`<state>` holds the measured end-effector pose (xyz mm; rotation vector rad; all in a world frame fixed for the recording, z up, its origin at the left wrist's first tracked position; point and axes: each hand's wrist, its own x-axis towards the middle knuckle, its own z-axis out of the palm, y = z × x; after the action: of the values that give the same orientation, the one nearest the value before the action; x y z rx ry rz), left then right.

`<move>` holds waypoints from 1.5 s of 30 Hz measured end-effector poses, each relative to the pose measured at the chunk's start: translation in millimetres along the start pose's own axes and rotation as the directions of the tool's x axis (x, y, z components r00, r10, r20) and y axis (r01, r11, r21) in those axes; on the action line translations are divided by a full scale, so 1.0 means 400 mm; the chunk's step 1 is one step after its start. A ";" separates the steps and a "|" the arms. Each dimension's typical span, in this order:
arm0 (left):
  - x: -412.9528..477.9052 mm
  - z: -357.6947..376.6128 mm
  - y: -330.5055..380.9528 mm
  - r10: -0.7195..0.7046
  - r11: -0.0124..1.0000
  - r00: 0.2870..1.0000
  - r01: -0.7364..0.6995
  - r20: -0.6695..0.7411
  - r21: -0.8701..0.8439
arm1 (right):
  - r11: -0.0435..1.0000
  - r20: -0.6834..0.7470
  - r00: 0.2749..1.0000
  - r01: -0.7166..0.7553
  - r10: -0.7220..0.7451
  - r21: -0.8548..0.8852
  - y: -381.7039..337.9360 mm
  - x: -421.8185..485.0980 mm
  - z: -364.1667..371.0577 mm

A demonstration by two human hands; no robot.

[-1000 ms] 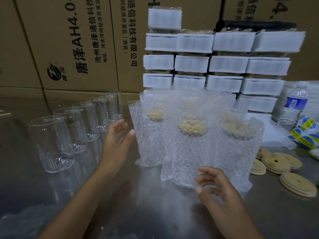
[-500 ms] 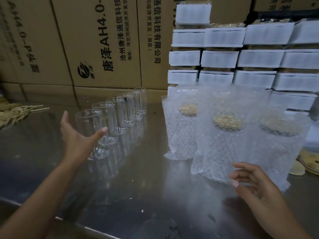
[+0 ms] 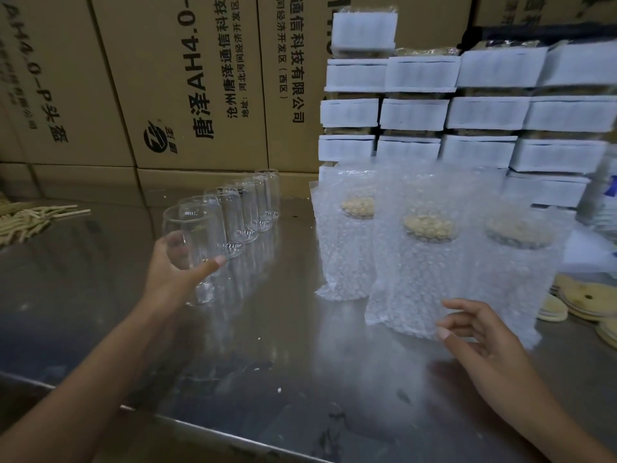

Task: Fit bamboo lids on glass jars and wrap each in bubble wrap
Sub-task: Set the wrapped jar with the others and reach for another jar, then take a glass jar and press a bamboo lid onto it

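Observation:
A row of several clear glass jars point(image 3: 248, 208) stands on the steel table point(image 3: 300, 379), running away to the back. My left hand point(image 3: 173, 275) grips the nearest jar point(image 3: 193, 235), thumb on its right side and fingers behind the glass. Three jars with bamboo lids stand wrapped in bubble wrap point(image 3: 430, 262) at centre right. My right hand point(image 3: 480, 342) hovers in front of the wrapped jars with loosely curled fingers, holding nothing. Loose bamboo lids point(image 3: 581, 299) lie at the right edge.
Cardboard boxes point(image 3: 187, 81) form a wall behind the table. White stacked packs point(image 3: 417, 108) rise behind the wrapped jars. A pile of pale sticks point(image 3: 30, 218) lies at the far left. A water bottle point(image 3: 604, 195) is partly visible at the right edge.
My left hand has swung left from near the wrapped jars and closed on the nearest glass jar. The view has turned left. My right hand has stayed in front of the wrapped jars.

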<state>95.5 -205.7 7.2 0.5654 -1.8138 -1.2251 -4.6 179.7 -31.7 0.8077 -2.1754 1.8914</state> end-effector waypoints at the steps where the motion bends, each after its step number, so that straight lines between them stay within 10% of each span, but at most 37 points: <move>1: -0.014 -0.002 0.021 0.046 0.999 0.998 -0.046 0.042 0.011 | 1.000 -0.001 1.000 0.000 0.000 -0.005 -0.002 0.001 0.000; 16: -0.418 0.253 0.279 0.237 0.904 0.811 0.018 0.534 -0.428 | 0.999 -0.083 0.996 0.039 -0.037 0.024 -0.048 -0.053 0.000; 33: -0.582 0.459 0.268 0.093 0.871 0.886 0.149 0.454 -0.468 | 0.973 -0.294 0.955 -0.105 0.040 -0.208 -0.007 -0.018 -0.358; 45: -0.583 0.470 0.257 0.099 0.877 0.882 0.141 0.461 -0.459 | 0.580 -0.330 0.936 -0.339 0.126 -0.740 0.092 0.060 -0.413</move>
<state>71.3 108.5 -21.8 -0.0115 -1.7754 -1.8799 -81.0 332.2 -21.0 0.0906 -2.6483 0.7859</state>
